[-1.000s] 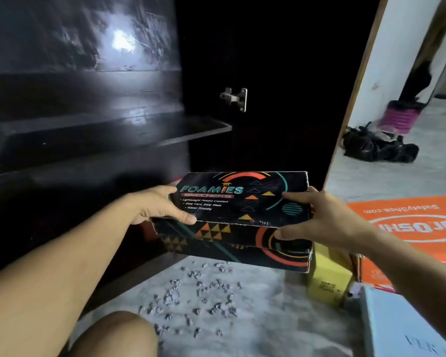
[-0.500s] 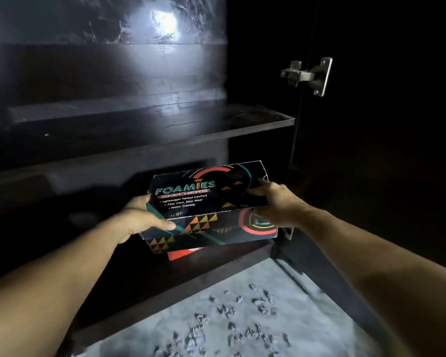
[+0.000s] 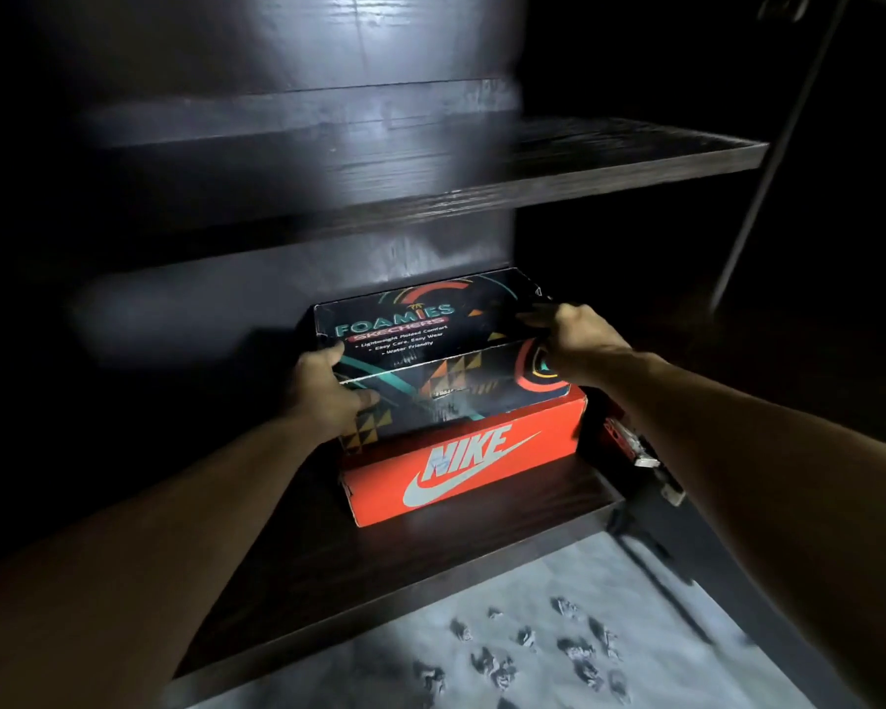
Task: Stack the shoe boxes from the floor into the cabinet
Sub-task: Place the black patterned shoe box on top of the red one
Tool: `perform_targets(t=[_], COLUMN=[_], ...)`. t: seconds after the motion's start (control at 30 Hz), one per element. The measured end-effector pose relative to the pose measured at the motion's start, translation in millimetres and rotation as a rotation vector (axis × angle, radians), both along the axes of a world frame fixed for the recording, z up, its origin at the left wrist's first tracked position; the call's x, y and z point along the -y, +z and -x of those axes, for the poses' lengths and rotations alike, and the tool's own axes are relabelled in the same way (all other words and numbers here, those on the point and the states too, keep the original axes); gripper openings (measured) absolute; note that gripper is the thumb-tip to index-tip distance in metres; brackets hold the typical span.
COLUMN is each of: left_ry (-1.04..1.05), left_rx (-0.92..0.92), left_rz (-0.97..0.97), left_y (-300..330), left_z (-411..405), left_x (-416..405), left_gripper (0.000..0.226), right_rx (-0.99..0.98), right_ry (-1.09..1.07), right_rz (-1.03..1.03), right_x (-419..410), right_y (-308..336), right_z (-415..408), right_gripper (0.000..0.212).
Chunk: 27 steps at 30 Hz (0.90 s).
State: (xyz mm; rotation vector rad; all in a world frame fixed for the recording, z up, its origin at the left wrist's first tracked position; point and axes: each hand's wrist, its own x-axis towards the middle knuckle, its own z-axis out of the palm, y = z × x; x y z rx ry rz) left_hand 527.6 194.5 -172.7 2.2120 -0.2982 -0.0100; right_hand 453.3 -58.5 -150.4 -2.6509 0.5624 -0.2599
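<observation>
A black Foamies Skechers shoe box (image 3: 430, 345) with a coloured pattern lies on top of an orange Nike shoe box (image 3: 461, 463) inside the dark cabinet, on its bottom shelf (image 3: 507, 529). My left hand (image 3: 323, 391) grips the black box's left end, thumb on the lid. My right hand (image 3: 574, 335) grips its right end, fingers curled over the lid's edge. The black box sits a little further back than the orange one.
A dark wooden shelf (image 3: 584, 166) runs above the boxes. The open cabinet door (image 3: 650, 473) with its hinge stands just right of the boxes. Grey floor (image 3: 533, 631) with scattered small debris lies in front of the cabinet.
Both hands carried the black box forward and down into the cabinet, and it now rests on the orange Nike box. The view has moved closer to the cabinet.
</observation>
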Motion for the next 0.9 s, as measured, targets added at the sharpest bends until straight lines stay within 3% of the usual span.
perform_targets(t=[0.23,0.43,0.57,0.67,0.77,0.9], left_ry=[0.059,0.113,0.075,-0.061,-0.273,-0.627], left_rx=[0.183,0.246,0.368,0.363,0.181,0.016], left_rz=[-0.17,-0.491,-0.683,-0.612,-0.449,-0.539], left_y=[-16,-12,0,14,35,71], left_z=[-10,-7,11,46,99,188], left_x=[3,9,18,32,49,66], left_gripper=[0.075,0.068,0.079,0.073,0.057,0.063], right_rx=[0.019,-0.01,-0.014,0.002,-0.002,0.018], right_ry=[-0.112,-0.059,-0.087,-0.1,-0.097,-0.08], right_rz=[0.255,0.246,0.22,0.197,0.156,0.059], right_x=[-8,-13,-20,-27,-35,-56], right_y=[-6,-5,7,18,38,74], right_z=[-5,-3,19,53,113,227], right_gripper=[0.039,0.043,0.045,0.041,0.042,0.038])
